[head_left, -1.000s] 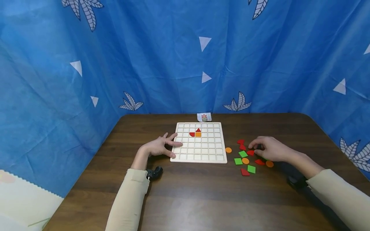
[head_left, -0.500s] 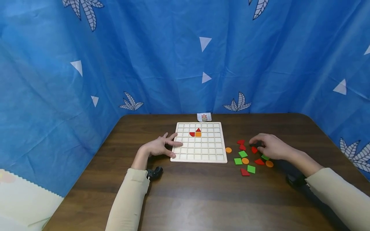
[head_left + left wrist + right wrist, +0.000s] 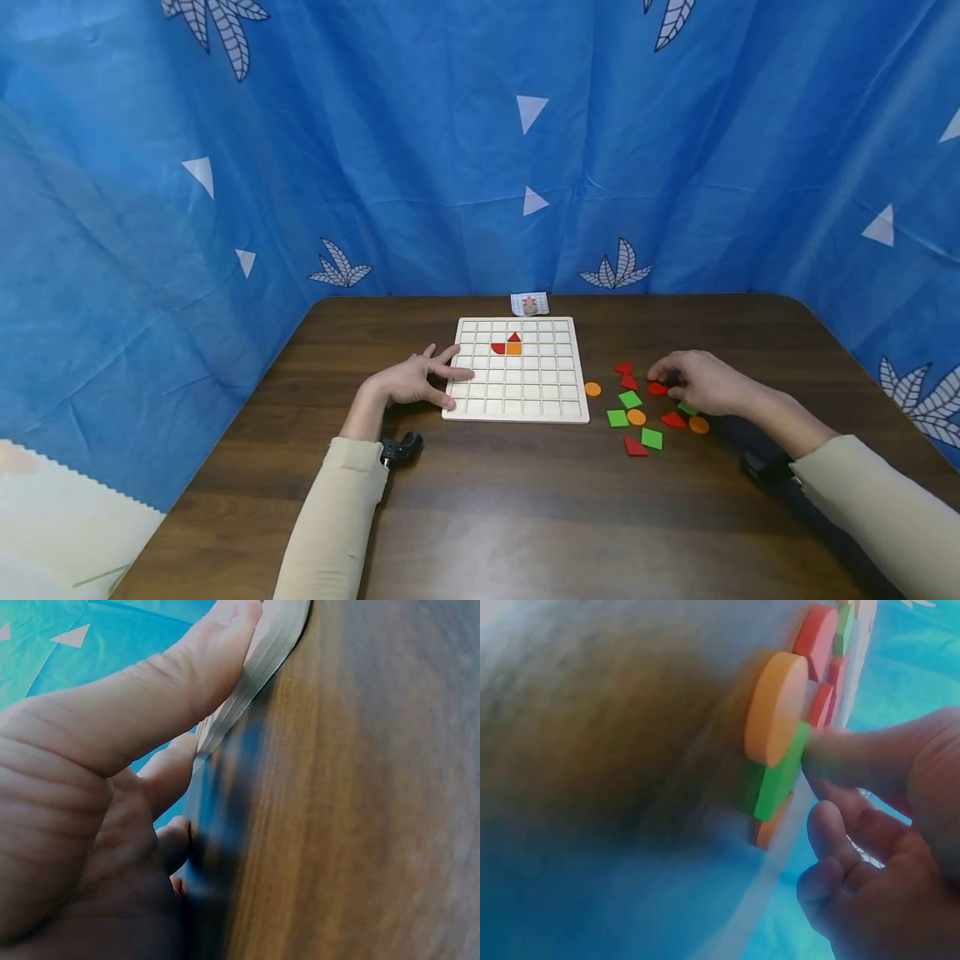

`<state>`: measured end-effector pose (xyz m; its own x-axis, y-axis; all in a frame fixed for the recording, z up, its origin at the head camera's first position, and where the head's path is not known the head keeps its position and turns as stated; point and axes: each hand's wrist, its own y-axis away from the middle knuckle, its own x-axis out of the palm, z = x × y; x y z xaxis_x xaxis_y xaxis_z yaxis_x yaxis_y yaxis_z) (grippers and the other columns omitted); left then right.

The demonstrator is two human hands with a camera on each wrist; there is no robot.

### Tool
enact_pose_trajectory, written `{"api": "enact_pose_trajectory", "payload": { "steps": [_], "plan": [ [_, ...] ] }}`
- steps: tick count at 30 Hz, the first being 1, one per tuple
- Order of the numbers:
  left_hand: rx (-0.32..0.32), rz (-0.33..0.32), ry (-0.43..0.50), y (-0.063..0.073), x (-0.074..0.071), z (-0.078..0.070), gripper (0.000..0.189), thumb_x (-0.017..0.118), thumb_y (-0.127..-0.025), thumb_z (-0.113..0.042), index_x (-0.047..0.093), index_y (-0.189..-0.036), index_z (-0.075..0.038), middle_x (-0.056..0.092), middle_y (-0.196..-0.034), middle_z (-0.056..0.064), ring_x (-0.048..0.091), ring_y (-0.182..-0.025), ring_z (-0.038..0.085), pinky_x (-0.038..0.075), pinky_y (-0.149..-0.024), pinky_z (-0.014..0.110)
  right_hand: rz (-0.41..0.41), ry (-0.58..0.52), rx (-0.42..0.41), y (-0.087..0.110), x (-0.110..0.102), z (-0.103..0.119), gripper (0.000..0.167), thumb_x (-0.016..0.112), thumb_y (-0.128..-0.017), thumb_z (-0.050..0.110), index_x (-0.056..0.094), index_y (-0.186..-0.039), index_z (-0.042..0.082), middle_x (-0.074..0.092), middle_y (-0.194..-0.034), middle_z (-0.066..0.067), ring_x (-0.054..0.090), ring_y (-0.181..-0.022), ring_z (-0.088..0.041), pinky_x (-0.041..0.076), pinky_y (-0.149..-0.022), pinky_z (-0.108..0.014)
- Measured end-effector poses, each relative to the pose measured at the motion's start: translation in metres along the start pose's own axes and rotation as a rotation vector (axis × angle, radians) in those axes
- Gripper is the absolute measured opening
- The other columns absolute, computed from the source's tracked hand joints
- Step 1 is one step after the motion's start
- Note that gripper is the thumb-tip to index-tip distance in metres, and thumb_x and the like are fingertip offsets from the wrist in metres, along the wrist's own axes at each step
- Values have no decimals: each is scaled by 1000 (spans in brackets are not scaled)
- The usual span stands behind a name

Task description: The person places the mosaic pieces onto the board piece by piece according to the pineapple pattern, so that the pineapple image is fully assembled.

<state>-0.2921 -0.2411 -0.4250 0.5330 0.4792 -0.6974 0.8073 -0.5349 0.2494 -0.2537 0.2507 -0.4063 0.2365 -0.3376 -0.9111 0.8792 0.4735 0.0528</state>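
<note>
I had the left grip (image 3: pixel 412 379) unclenched, its fingers spread along the left edge of the white board (image 3: pixel 547 408), I judged to keep it from sliding on the bench (image 3: pixel 480 500). The picture card (image 3: pixel 530 304) lay just beyond the board, probably for easy viewing. Loose pieces were scattered to the right, likely for the right grip (image 3: pixel 702 383) to reach. That one hung low over them, the red piece (image 3: pixel 657 388) between its thumb and forefinger; I couldn't tell whether they pinched it. A green piece (image 3: pixel 687 408) lay near the thumb.
</note>
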Motion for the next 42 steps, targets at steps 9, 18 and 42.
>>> {"api": "enact_pose_trajectory", "payload": {
  "steps": [9,18,42],
  "plan": [
    [12,5,-6,0,-1,0,63,85,-84,-33,62,-143,-33,13,-175,-1,-13,-160,39,4,-122,74,-43,29,41,0,4,2,30,80,-90,26,74,-111,4,69,-100,-6,57,-84,-18,53,-74,-36],
    [-7,0,-4,0,0,1,63,86,-83,-35,63,-142,-34,13,-175,-4,-13,-160,38,2,-121,74,-18,65,20,-6,5,6,22,80,-90,20,73,-106,7,67,-97,-3,56,-84,-18,54,-78,-39],
    [-4,6,-22,1,1,-1,63,85,-84,-35,62,-143,-35,13,-175,-2,-12,-160,41,4,-120,76,24,116,-60,-89,-11,64,20,72,-97,17,71,-113,4,70,-107,-10,60,-92,-23,55,-90,-45]
  ]
}}
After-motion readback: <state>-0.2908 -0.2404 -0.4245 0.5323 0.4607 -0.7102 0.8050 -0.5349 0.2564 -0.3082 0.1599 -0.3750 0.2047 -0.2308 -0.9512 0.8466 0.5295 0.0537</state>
